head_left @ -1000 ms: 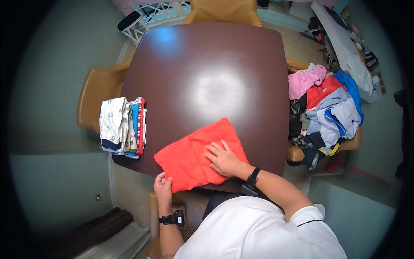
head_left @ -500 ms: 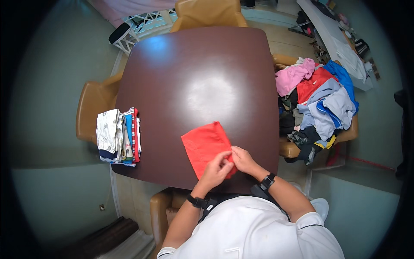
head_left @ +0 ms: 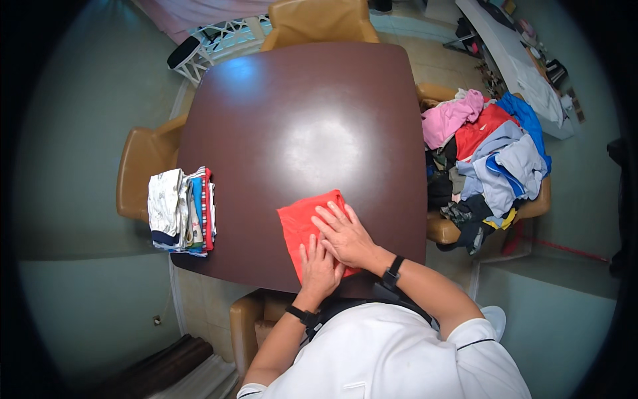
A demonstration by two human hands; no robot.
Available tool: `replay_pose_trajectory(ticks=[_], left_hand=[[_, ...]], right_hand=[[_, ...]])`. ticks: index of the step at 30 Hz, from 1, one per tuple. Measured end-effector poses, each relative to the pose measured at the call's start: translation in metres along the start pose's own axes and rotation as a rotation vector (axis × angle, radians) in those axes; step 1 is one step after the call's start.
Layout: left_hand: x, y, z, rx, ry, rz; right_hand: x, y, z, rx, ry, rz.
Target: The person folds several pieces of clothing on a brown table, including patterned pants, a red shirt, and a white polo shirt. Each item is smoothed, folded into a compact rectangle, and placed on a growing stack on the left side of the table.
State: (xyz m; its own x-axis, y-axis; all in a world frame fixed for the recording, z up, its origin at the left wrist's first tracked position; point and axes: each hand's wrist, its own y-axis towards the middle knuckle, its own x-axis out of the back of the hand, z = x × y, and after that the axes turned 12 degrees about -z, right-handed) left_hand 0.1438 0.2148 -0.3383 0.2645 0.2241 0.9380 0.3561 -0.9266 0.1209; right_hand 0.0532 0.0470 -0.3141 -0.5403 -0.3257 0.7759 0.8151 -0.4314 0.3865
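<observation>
A red piece of folded cloth (head_left: 296, 219) lies on the brown table (head_left: 259, 146) close to its near edge. What kind of garment it is, I cannot tell. My right hand (head_left: 345, 236) rests flat across its middle and right side, fingers spread toward the far left. Just below and to the left, my left hand (head_left: 320, 269) lies on the near part of the cloth with its fingers stretched out. The hands touch or overlap slightly, and between them they hide the cloth's near right part.
A stack of folded clothes (head_left: 183, 213) stands at the table's left edge. On the right, a chair (head_left: 444, 229) bears a loose heap of clothes (head_left: 495, 153). More tan chairs stand at the left (head_left: 136, 173) and far side (head_left: 319, 23).
My right hand has let go of the cloth's right edge and moved up and left onto it, flat. The left hand has opened from a pinch and shifted slightly nearer.
</observation>
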Motion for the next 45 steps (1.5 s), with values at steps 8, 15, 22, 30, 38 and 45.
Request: replay_pose_trajectory(ticks=[8, 15, 22, 30, 38, 45], left_hand=[[-0.018, -0.011, 0.021, -0.108, 0.010, 0.004], [0.033, 0.008, 0.107, 0.018, 0.078, -0.088], [0.036, -0.001, 0.129, 0.840, -0.346, -0.335], [-0.003, 0.000, 0.135, 1.126, -0.609, -0.280], [0.050, -0.003, 0.119, 1.266, -1.571, -0.124], [0.044, -0.025, 0.118, 1.339, -1.814, -0.019]], right_hand=[[-0.038, -0.003, -0.042, -0.146, -0.279, 0.237], [0.002, -0.009, -0.004, -0.266, -0.369, 0.427], [-0.005, -0.036, -0.022, -0.565, 0.034, 0.029], [-0.035, 0.017, -0.006, -0.849, 0.015, 0.104], [-0.033, 0.005, -0.025, -1.256, 0.952, 0.184], [-0.020, -0.010, -0.028, -1.519, 1.304, 0.176]])
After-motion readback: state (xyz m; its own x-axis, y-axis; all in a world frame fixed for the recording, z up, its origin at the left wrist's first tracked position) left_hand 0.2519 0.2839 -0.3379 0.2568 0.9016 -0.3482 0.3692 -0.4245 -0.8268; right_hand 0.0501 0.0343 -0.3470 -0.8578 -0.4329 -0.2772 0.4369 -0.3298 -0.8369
